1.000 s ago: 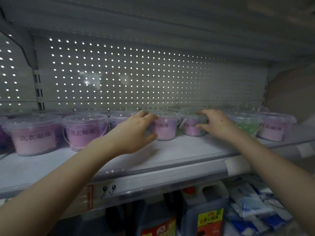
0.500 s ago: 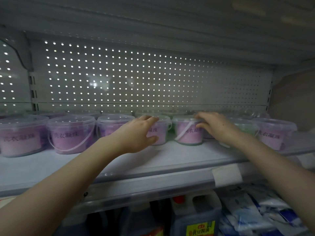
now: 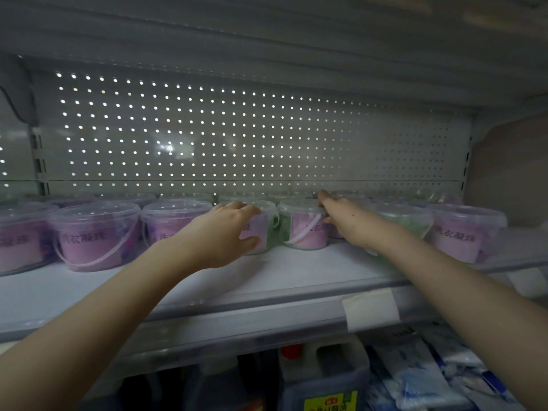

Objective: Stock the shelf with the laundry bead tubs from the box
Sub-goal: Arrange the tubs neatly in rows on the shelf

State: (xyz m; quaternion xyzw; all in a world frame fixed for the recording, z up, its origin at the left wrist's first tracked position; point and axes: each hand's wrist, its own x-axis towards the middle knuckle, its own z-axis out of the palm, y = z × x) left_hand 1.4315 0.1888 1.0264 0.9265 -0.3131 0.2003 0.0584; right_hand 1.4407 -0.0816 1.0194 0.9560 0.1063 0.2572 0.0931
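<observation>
Clear lidded laundry bead tubs with pink labels stand in rows on the white shelf [image 3: 296, 271]. My left hand [image 3: 225, 232] curls round one tub [image 3: 264, 229] in the middle, fingers over its lid and thumb low on its front. My right hand [image 3: 347, 221] lies against the right side of the neighbouring tub [image 3: 302, 229], thumb on its wall. Its fingers stretch straight over the lid's edge toward the back row. The box is not in view.
More tubs stand to the left [image 3: 95, 241] and to the right, one green [image 3: 412, 223] and one purple [image 3: 462, 235]. A perforated back panel [image 3: 237, 137] closes the shelf. Below sit a dark jug with a yellow label [image 3: 326, 381] and blue-white packs [image 3: 430, 378].
Both hands have reached further back along the shelf with the two middle tubs. My right fingers have straightened from a grip toward the back row.
</observation>
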